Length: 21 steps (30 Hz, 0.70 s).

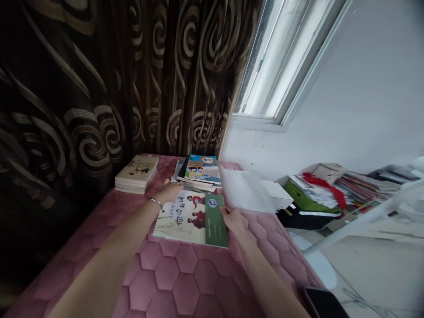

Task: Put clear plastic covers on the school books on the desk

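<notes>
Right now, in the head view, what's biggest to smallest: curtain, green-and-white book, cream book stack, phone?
1. Curtain
2. Green-and-white book
3. Cream book stack and phone: unsure, because the phone is nearer the camera and partly cut off.

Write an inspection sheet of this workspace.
Surface: pink padded cover, hexagon-patterned
Things in hand: booklet with green right side, cover up
Clutter: book stack at left, mixed book pile behind the booklet, blurred pale item at right, phone-like device near right
Hands: left hand at booklet's top left, grip unclear; right hand grips its right edge
Cables: thin cable low at right
Surroundings: patterned curtain, window, piled papers
</notes>
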Each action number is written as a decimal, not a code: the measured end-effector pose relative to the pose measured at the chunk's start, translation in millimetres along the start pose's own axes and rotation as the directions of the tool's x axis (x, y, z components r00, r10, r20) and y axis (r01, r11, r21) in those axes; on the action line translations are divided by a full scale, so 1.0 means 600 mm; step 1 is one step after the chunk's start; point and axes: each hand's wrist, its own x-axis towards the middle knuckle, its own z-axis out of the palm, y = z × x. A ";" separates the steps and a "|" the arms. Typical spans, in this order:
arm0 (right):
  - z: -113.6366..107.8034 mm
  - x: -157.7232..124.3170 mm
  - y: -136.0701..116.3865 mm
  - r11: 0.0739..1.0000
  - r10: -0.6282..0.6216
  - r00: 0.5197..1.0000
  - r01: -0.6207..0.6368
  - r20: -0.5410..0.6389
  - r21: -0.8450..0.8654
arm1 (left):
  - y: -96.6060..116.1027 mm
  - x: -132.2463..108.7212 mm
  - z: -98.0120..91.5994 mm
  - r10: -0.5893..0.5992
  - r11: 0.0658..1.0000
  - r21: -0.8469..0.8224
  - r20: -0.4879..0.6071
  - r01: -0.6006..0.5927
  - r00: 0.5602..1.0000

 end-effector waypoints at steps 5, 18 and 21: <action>0.012 0.009 -0.006 0.996 0.078 0.997 -0.079 -0.017 -0.046 | -0.003 0.008 0.023 -0.072 0.995 0.056 -0.122 0.079 0.990; 0.023 0.007 -0.004 0.993 0.114 0.990 -0.113 -0.087 0.019 | -0.038 -0.162 0.104 -0.435 0.900 -0.152 -0.249 0.408 0.865; 0.020 -0.008 0.008 0.995 0.052 0.994 -0.044 -0.100 0.088 | -0.043 -0.191 0.114 -0.478 0.871 -0.274 -0.286 0.408 0.830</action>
